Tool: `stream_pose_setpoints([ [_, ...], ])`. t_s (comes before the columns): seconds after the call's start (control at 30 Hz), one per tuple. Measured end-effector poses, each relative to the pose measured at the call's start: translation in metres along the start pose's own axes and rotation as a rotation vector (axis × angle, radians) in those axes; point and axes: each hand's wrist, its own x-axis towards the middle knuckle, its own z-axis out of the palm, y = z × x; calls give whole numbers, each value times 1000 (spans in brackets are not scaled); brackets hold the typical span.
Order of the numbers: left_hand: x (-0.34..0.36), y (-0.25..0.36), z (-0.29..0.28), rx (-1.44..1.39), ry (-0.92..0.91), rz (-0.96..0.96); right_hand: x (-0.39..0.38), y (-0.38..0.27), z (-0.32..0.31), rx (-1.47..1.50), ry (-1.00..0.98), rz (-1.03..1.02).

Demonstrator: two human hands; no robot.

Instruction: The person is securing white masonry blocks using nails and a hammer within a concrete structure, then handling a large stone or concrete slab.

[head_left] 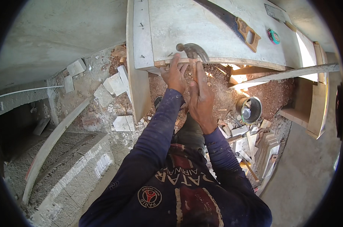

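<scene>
My right hand [202, 102] is closed round the wooden handle of a claw hammer [193, 50]. The metal head lies over the near edge of a pale wooden panel [217, 34]. My left hand [174, 78] is at that same edge, just left of the hammer, with its fingers apart and one stretched onto the panel. A small nail [170, 54] slants up beside that fingertip, seemingly not touching it. Several more nails stick up from the pale board strip [142, 36] on the panel's left side.
A handsaw [247, 32] and a green tape measure [273, 36] lie on the panel. An upright board [138, 87] borders its left side. A bucket [249, 109] stands among wood offcuts and rubble at right. Broken white blocks [114, 84] and a curved plank [52, 147] are at left.
</scene>
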Motion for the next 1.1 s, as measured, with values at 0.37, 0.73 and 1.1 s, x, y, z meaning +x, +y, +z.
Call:
stream_pose_setpoints([
  [0.37, 2, -5, -5, -10, -22, -31, 3, 4, -2, -76, -57, -23],
  [0.73, 2, -7, -6, 6, 48, -2, 1, -2, -2, -70, 30, -83],
  [1.1, -2, -3, -5, 11, -15, -6, 11, 2, -6, -113, 22, -83],
])
